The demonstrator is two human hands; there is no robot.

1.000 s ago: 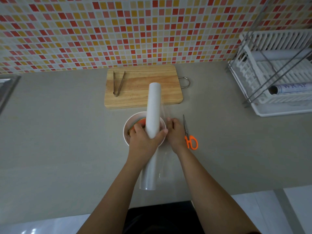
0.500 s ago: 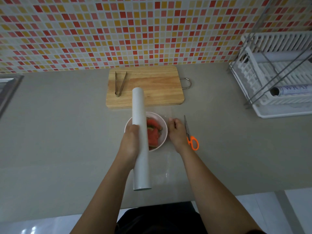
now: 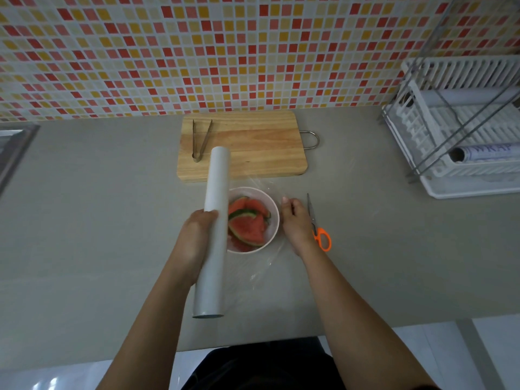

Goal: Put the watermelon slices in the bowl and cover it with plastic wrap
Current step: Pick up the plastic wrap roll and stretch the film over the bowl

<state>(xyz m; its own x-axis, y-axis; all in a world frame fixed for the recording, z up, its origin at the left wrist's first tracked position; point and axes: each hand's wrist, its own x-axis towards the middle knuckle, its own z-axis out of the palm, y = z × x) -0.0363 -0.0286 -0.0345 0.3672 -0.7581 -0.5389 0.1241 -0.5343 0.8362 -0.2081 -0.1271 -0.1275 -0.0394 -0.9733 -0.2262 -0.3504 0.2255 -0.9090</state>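
Note:
A pale pink bowl (image 3: 270, 202) sits on the grey counter and holds several red watermelon slices (image 3: 249, 225) with green rind. My left hand (image 3: 197, 240) grips a long white roll of plastic wrap (image 3: 213, 220) just left of the bowl, the roll pointing away from me. A clear sheet of wrap (image 3: 264, 266) stretches from the roll over the bowl to its right side. My right hand (image 3: 297, 225) rests at the bowl's right rim, fingers pinching down the free edge of the sheet.
A wooden cutting board (image 3: 253, 144) with metal tongs (image 3: 200, 139) lies behind the bowl. Orange-handled scissors (image 3: 318, 225) lie just right of my right hand. A white dish rack (image 3: 461, 142) with another roll stands at the far right. A tiled wall runs behind.
My left hand has carried the roll leftwards from above the bowl to its left side, drawing the film across the bowl. The watermelon slices have come into view. My right hand stays in place.

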